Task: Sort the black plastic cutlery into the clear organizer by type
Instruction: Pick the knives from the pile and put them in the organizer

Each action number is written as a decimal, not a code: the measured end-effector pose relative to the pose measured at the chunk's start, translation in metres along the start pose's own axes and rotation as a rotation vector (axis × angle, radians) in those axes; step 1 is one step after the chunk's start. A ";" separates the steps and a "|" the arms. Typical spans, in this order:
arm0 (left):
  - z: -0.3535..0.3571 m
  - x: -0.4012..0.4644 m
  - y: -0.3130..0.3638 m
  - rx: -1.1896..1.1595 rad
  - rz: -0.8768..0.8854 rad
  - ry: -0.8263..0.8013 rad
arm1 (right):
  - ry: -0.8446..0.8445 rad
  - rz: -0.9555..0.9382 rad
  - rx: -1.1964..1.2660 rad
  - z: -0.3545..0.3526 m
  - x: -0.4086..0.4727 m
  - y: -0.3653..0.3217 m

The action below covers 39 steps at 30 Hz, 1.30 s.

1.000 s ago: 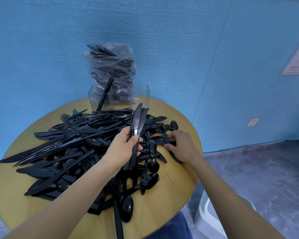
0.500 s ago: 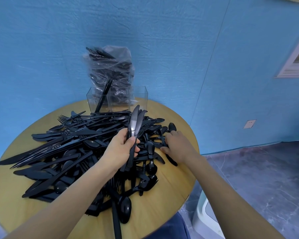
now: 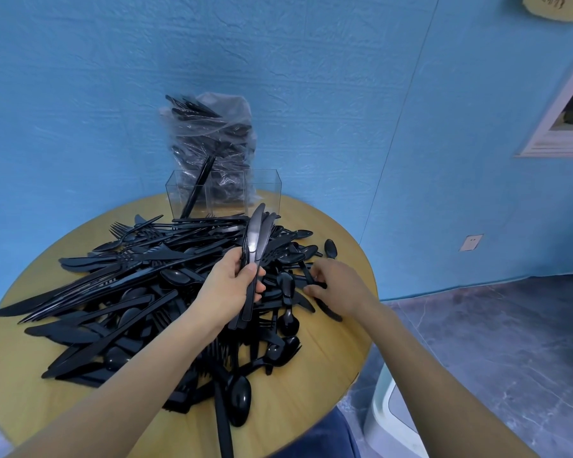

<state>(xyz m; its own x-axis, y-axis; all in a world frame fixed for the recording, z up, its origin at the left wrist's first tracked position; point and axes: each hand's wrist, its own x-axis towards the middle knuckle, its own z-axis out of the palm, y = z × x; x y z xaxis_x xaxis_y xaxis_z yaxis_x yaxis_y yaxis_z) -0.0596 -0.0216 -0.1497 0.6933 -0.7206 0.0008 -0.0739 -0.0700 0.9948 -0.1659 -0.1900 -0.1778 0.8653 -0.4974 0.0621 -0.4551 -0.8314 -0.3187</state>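
Observation:
A big heap of black plastic cutlery (image 3: 119,292), knives, forks and spoons mixed, covers the round wooden table (image 3: 311,375). My left hand (image 3: 232,289) grips a bunch of black knives (image 3: 257,239), blades pointing up and away. My right hand (image 3: 338,285) lies on the right side of the heap, its fingers pinching a black handle there. The clear organizer (image 3: 225,193) stands at the table's far edge, with one black piece leaning in its left compartment.
A clear plastic bag of more black cutlery (image 3: 212,137) leans on the blue wall behind the organizer. A white stool (image 3: 387,421) stands on the grey floor at the lower right. The table's right rim lies close to my right wrist.
The view has tilted up a little. My left hand keeps the knives upright in nearly the same place. My right hand has shifted slightly over the pile's right side.

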 end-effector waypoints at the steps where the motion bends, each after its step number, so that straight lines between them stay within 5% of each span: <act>1: 0.000 0.000 0.000 0.001 -0.001 0.001 | -0.005 -0.006 -0.032 0.000 0.002 0.001; 26: 0.007 -0.003 0.003 0.005 0.013 -0.013 | -0.068 -0.092 -0.230 -0.017 -0.012 0.011; 31: 0.008 -0.004 0.003 0.005 0.005 -0.018 | -0.065 -0.014 0.046 -0.018 -0.018 0.010; 39: 0.005 -0.004 0.004 0.008 0.026 -0.023 | 0.236 0.104 0.452 -0.052 -0.031 0.011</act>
<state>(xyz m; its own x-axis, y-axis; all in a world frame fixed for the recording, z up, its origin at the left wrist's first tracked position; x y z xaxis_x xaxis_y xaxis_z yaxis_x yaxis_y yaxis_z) -0.0661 -0.0229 -0.1467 0.6747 -0.7377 0.0240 -0.0977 -0.0569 0.9936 -0.2084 -0.1970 -0.1344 0.7259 -0.6570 0.2032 -0.3544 -0.6106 -0.7082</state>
